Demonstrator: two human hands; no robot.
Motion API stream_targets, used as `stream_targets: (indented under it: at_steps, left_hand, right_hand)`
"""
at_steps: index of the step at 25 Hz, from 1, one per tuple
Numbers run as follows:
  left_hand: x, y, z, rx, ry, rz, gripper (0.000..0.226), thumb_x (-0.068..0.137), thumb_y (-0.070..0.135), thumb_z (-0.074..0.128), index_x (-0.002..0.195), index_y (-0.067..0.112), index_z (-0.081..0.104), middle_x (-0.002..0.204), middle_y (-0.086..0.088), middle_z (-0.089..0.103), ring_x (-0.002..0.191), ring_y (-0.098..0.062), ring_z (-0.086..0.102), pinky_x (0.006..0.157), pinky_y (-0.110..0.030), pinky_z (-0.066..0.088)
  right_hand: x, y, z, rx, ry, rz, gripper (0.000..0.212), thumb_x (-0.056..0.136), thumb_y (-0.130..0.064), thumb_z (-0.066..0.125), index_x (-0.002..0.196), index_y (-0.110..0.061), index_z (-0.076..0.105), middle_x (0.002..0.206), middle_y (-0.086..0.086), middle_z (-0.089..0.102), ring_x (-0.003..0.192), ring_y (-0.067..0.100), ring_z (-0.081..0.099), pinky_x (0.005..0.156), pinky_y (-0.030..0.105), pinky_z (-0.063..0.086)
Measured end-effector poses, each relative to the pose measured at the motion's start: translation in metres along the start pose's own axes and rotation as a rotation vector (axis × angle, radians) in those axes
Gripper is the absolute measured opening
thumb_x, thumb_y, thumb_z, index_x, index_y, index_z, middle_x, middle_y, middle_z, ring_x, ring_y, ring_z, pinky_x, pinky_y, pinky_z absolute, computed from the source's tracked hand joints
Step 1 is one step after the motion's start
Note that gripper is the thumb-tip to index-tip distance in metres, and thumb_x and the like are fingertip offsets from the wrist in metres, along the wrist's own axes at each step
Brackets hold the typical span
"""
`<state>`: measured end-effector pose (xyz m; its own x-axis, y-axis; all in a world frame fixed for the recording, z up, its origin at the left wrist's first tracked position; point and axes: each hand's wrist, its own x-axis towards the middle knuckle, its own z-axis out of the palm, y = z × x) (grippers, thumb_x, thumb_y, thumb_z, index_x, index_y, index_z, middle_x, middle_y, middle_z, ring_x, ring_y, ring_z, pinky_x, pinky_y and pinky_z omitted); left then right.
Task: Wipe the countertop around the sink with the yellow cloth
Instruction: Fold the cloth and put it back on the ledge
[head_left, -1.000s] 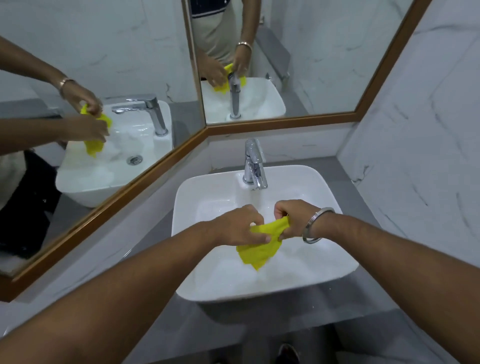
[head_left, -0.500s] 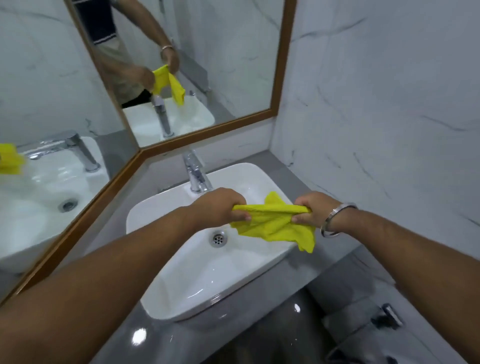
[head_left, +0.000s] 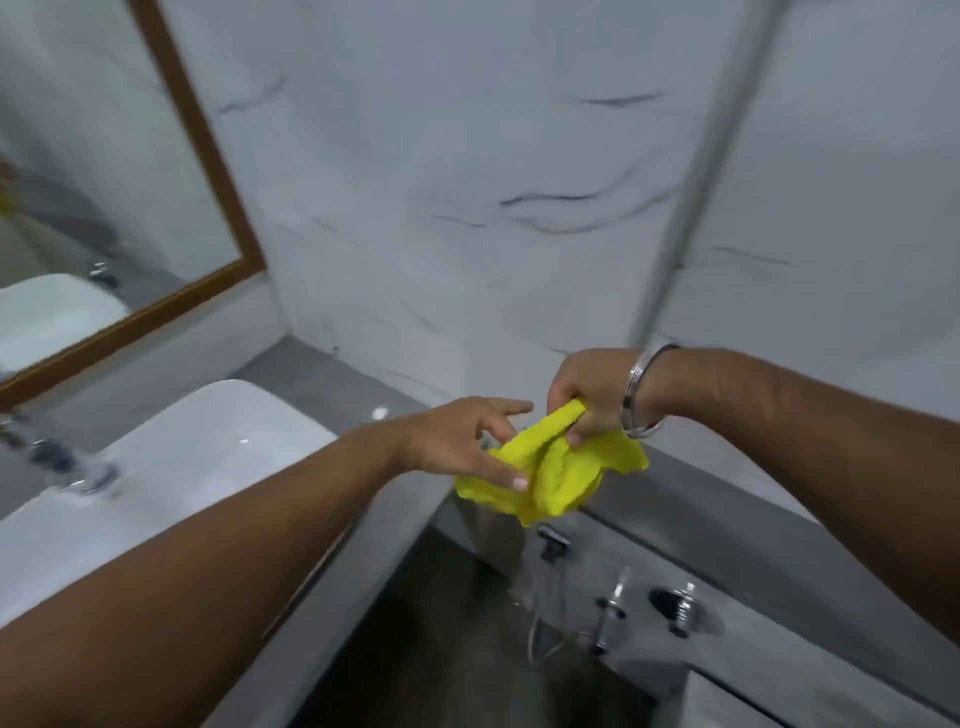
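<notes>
Hands meet over the right end of the counter, off to the right of the sink. The right hand is fisted on the upper gather of the yellow cloth; the left hand has its fingers loosely spread, thumb and lower fingers pinching the cloth's left fold. The cloth hangs bunched between and below both hands, in the air just past the front edge of the grey countertop, its long axis running roughly left to right with the bulk drooping downward. The countertop strip to be wiped lies behind and to the left of the cloth, so the left hand is the nearer to the basin; the right hand holds more firmly. The cloth is soft, nubbly and crumpled, probably damp, though motion blur makes this hard to confirm. The sink is glossy white with rounded corners, the countertop matte grey, the wall pale veined marble. A metal bangle circles the right wrist.
</notes>
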<state>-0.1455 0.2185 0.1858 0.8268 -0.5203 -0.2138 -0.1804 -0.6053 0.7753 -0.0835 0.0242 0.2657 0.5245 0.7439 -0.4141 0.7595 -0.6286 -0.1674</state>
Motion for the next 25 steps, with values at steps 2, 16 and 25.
stream_targets:
  at_steps: [2, 16, 25]
  left_hand:
    - [0.048, 0.029, 0.036, -0.146, -0.054, 0.087, 0.033, 0.073, 0.035, 0.080, 0.084, 0.005, 0.073, 0.108, -0.005, 0.067, 0.097, -0.014, 0.062, 0.087, -0.039, 0.048]
    - [0.238, 0.010, 0.107, 0.075, -0.108, -0.062, 0.011, 0.087, 0.003, 0.066, 0.085, 0.014, 0.064, 0.070, 0.002, 0.057, 0.058, 0.002, 0.051, 0.057, -0.018, 0.042]
    - [0.295, -0.045, 0.151, 0.632, 0.101, -0.213, 0.032, 0.092, 0.003, 0.045, 0.124, 0.002, 0.051, 0.125, -0.021, 0.056, 0.119, -0.036, 0.052, 0.095, -0.040, 0.043]
  right_hand:
    - [-0.043, 0.037, 0.001, 0.001, -0.016, 0.075, 0.021, 0.075, -0.022, 0.074, 0.095, -0.019, 0.070, 0.082, -0.005, 0.065, 0.078, 0.014, 0.060, 0.070, 0.023, 0.046]
    - [-0.100, 0.227, 0.225, 1.054, 0.335, 0.733, 0.018, 0.077, -0.009, 0.072, 0.094, -0.009, 0.065, 0.081, 0.010, 0.064, 0.073, 0.025, 0.060, 0.069, 0.037, 0.052]
    - [-0.025, 0.238, 0.299, 1.018, 0.618, 1.206, 0.033, 0.080, -0.006, 0.063, 0.112, -0.010, 0.059, 0.118, 0.019, 0.063, 0.107, 0.036, 0.059, 0.090, 0.038, 0.047]
